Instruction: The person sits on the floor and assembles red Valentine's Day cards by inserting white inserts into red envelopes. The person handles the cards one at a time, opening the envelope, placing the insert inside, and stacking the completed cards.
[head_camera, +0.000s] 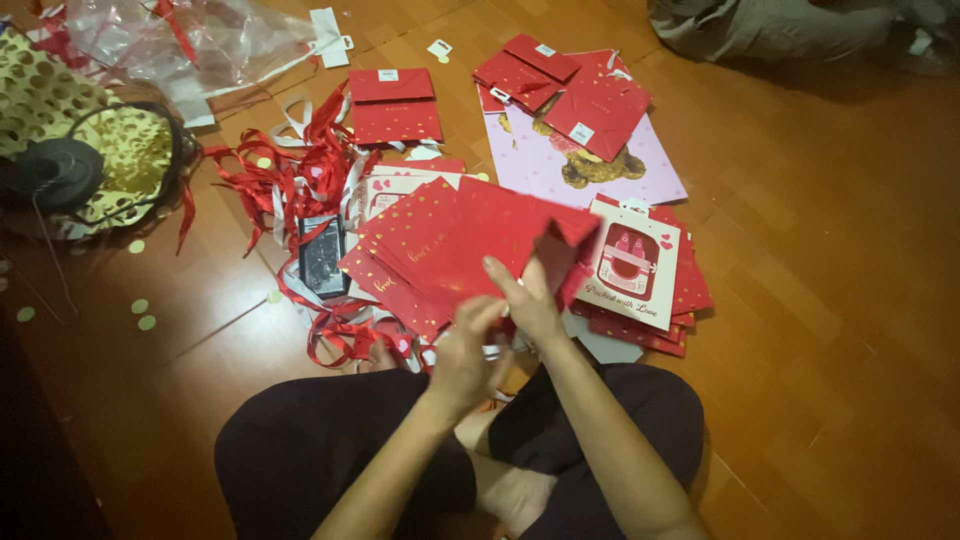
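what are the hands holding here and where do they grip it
Both hands hold a fanned stack of red envelopes by its lower right end: the left hand underneath at the bottom edge, the right hand pinching the corner with its fingers.

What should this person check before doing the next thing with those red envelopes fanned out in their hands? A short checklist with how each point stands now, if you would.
1. Fan of red envelopes held by both hands: ok; left hand and right hand grip its lower edge.
2. Envelopes evenly spread: ok; they overlap in a tidy fan.
3. Red ribbons clear of the fan: cannot tell; they lie tangled just left of and beneath it.
4. Phone safe: not ok; it sits among the ribbons, partly under the fan.
5. Card stack on the right tidy: ok.
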